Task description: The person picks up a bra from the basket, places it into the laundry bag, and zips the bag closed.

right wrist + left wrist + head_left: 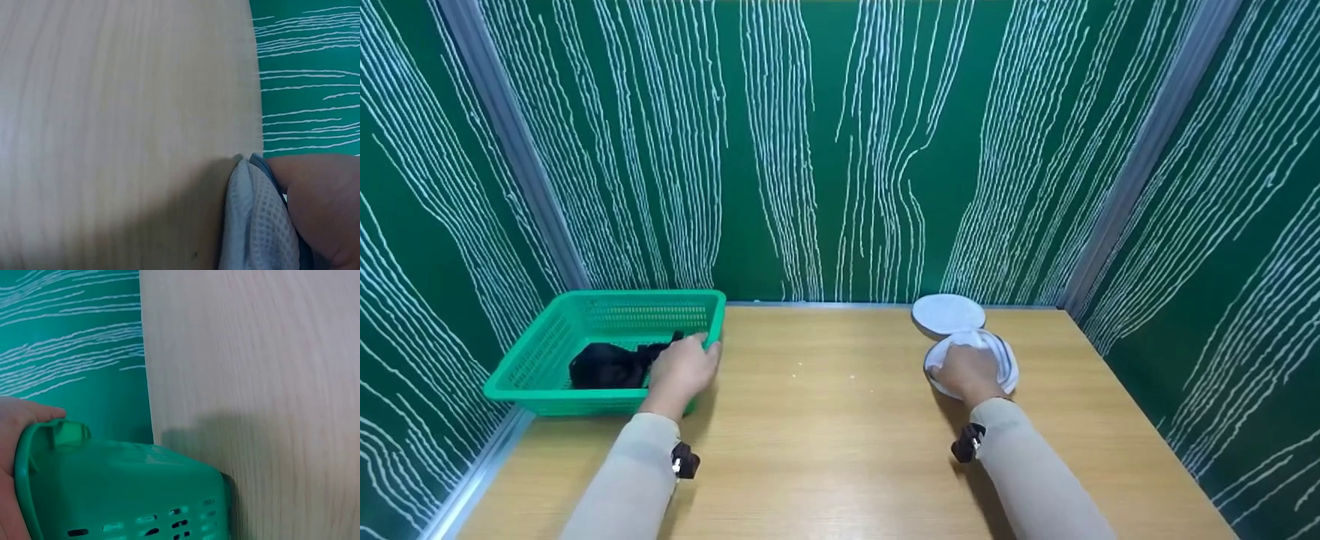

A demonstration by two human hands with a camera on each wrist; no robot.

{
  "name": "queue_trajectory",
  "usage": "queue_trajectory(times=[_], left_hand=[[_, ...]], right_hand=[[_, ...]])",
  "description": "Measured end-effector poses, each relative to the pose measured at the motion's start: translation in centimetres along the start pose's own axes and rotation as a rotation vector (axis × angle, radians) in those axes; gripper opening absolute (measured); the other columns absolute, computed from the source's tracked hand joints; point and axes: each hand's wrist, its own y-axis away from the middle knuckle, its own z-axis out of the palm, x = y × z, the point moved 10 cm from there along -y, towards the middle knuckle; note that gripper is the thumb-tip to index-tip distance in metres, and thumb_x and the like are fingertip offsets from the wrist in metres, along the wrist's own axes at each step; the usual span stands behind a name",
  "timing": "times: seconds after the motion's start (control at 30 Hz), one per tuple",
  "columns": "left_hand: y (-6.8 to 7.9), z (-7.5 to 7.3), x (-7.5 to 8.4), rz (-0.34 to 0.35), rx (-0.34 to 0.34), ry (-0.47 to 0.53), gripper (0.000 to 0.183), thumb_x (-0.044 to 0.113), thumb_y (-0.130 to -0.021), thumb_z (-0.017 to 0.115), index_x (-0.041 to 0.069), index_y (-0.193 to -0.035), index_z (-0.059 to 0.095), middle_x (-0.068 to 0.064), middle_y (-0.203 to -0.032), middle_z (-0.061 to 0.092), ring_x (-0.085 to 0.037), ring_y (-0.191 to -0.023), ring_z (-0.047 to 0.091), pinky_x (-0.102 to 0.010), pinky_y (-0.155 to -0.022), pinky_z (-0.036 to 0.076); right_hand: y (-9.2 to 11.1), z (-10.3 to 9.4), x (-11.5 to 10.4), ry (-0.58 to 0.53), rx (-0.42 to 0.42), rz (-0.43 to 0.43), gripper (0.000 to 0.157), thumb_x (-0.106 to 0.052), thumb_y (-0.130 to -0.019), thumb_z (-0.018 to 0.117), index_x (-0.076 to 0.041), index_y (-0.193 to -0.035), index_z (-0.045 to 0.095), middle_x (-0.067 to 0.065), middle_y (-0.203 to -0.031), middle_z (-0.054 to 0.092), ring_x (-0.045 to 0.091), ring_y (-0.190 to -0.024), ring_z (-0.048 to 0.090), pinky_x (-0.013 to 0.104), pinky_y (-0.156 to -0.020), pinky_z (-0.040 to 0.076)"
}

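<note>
At the left, my left hand point(683, 369) grips the right rim of a green perforated plastic basket point(607, 298). The left wrist view shows the hand at the basket's rim point(23, 455). A black soft-looking item point(607, 366) lies in the basket, partly behind that hand; its kind is unclear. On the right, my right hand point(969, 370) reaches into a round white zip case point(1008, 361), thumb at its left edge. The case's round lid point(949, 313) is folded open behind it. White mesh fabric point(270, 230) shows beside the thumb. The fingers inside the case are hidden.
Both things stand on a light wooden table point(825, 435), with a few tiny white specks between them. Green panels point(825, 187) with white wavy lines rise at the back and sides, joined by grey metal posts point(1147, 150).
</note>
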Motion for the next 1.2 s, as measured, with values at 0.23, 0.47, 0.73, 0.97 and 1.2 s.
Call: queue_trajectory(times=[0.23,0.47,0.73,0.97,1.2], left_hand=[[0.0,-0.1,0.3,0.013,-0.004,0.004,0.063,0.045,-0.121,0.044,0.006,-0.171,0.049,-0.024,-0.171,0.055,-0.053,-0.15,0.059,-0.071,-0.123,0.049],[-0.1,-0.1,0.2,0.017,-0.019,0.022,0.063,0.045,-0.122,0.043,0.006,-0.171,0.048,-0.025,-0.173,0.052,-0.053,-0.153,0.056,-0.071,-0.125,0.047],[-0.2,0.1,0.0,-0.006,-0.034,0.047,0.064,0.046,-0.121,0.043,0.007,-0.172,0.047,-0.024,-0.175,0.05,-0.054,-0.153,0.056,-0.071,-0.126,0.045],[0.0,0.1,-0.1,-0.006,-0.032,0.051,0.065,0.047,-0.121,0.043,0.007,-0.172,0.047,-0.024,-0.175,0.05,-0.054,-0.151,0.056,-0.072,-0.125,0.046],[0.1,-0.1,0.0,0.001,-0.015,0.043,0.065,0.048,-0.121,0.044,0.007,-0.171,0.049,-0.023,-0.173,0.052,-0.053,-0.148,0.06,-0.071,-0.123,0.048]], right_hand=[[-0.1,0.1,-0.3,0.068,0.036,-0.018,0.06,-0.047,-0.109,0.072,0.01,-0.129,0.072,0.028,-0.122,0.079,0.048,-0.122,0.073,0.067,-0.116,0.054],[0.1,0.8,-1.2,0.034,0.017,0.016,0.061,-0.049,-0.108,0.073,0.008,-0.129,0.073,0.025,-0.122,0.078,0.042,-0.117,0.072,0.064,-0.115,0.056],[0.6,1.6,-4.2,-0.01,0.008,0.001,0.054,-0.043,-0.109,0.074,0.006,-0.131,0.072,0.025,-0.128,0.077,0.042,-0.123,0.073,0.061,-0.119,0.055],[0.8,2.4,-7.1,0.023,0.004,-0.02,0.047,-0.043,-0.109,0.074,0.001,-0.125,0.075,0.02,-0.12,0.078,0.036,-0.114,0.073,0.059,-0.116,0.058],[1.2,3.0,-10.0,0.092,0.047,-0.076,0.049,-0.045,-0.11,0.073,0.003,-0.119,0.077,0.024,-0.123,0.078,0.042,-0.119,0.074,0.06,-0.114,0.059]])
